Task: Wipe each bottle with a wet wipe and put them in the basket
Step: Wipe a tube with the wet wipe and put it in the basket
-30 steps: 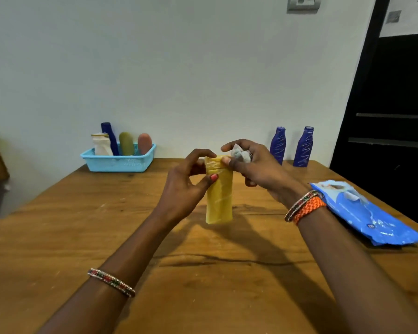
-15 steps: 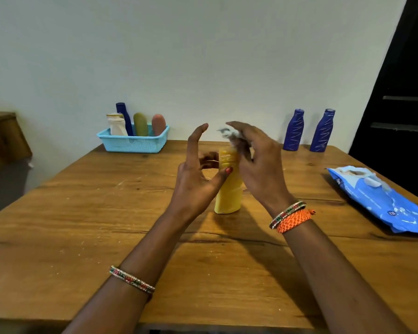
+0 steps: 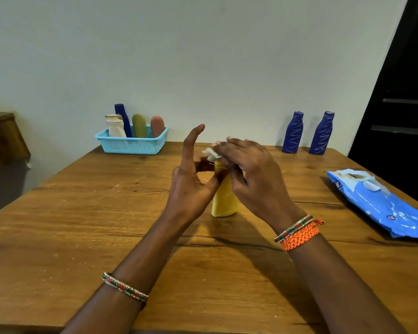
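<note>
A yellow bottle (image 3: 223, 201) stands upright on the wooden table (image 3: 82, 225) in the middle. My left hand (image 3: 191, 186) holds it near the top between thumb and lower fingers, with the index finger pointing up. My right hand (image 3: 249, 174) pinches a crumpled white wet wipe (image 3: 211, 154) and presses it on the bottle's top. A light blue basket (image 3: 132, 144) at the back left holds several bottles. Two dark blue bottles (image 3: 292, 132) (image 3: 322, 133) stand at the back right by the wall.
A blue pack of wet wipes (image 3: 381, 203) lies at the table's right edge, its flap open. A wooden piece of furniture (image 3: 3, 136) stands off to the left. A dark doorway (image 3: 403, 104) is at the right.
The bottle was lowered from the air onto the table. My right hand with the wipe has moved over the bottle's top, and my left index finger has lifted straight.
</note>
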